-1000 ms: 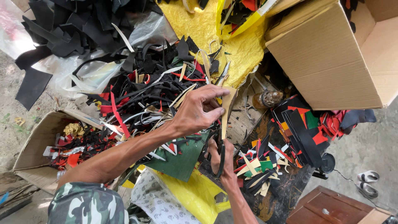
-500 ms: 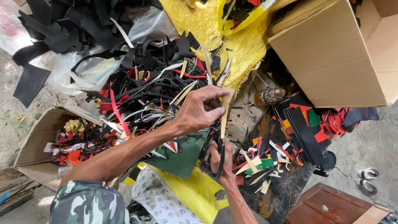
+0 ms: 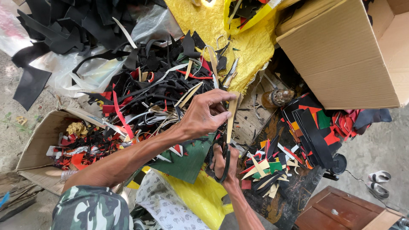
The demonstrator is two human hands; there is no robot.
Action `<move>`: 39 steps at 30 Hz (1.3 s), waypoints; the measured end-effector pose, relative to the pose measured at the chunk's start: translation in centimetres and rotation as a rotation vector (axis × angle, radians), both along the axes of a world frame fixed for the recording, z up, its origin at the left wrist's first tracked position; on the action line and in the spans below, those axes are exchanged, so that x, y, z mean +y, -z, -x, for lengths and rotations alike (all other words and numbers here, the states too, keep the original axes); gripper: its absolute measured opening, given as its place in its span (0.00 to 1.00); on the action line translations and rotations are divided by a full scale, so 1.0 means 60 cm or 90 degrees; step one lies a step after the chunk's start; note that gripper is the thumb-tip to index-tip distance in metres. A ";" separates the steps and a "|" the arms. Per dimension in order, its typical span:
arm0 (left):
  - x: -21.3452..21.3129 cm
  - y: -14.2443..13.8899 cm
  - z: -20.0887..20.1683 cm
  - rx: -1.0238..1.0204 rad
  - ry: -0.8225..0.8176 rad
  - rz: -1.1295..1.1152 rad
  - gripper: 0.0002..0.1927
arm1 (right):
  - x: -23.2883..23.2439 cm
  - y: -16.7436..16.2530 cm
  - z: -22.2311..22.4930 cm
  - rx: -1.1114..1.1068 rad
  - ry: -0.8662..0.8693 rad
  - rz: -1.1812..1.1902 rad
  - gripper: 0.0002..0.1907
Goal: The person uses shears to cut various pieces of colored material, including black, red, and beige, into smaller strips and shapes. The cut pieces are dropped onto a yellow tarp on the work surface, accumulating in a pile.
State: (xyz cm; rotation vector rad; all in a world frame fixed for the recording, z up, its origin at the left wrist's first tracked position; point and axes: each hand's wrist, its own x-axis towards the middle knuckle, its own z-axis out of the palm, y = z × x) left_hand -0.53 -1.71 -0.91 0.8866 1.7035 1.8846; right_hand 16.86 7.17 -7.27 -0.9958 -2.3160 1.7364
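A heap of black and red scraps (image 3: pixel 145 98) lies behind the tan strip (image 3: pixel 230 121), a cardboard box (image 3: pixel 345 59) beside it. My left hand (image 3: pixel 204 113) pinches the strip (upright); below, my right hand (image 3: pixel 223 159) grips black scissors (image 3: pixel 224 164).

view: single head camera
facing: steeply down
nearness: close above the hands and scrap heap (image 3: pixel 149 85)
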 end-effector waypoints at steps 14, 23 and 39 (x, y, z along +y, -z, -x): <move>-0.009 -0.005 -0.005 -0.014 0.005 0.012 0.21 | -0.003 0.025 0.006 0.007 0.033 0.049 0.21; -0.029 0.002 -0.008 -0.051 -0.016 0.063 0.32 | 0.069 -0.018 -0.032 0.170 0.179 0.071 0.17; -0.010 0.037 0.061 0.439 -0.114 0.290 0.04 | 0.083 -0.086 -0.075 0.254 0.249 0.065 0.10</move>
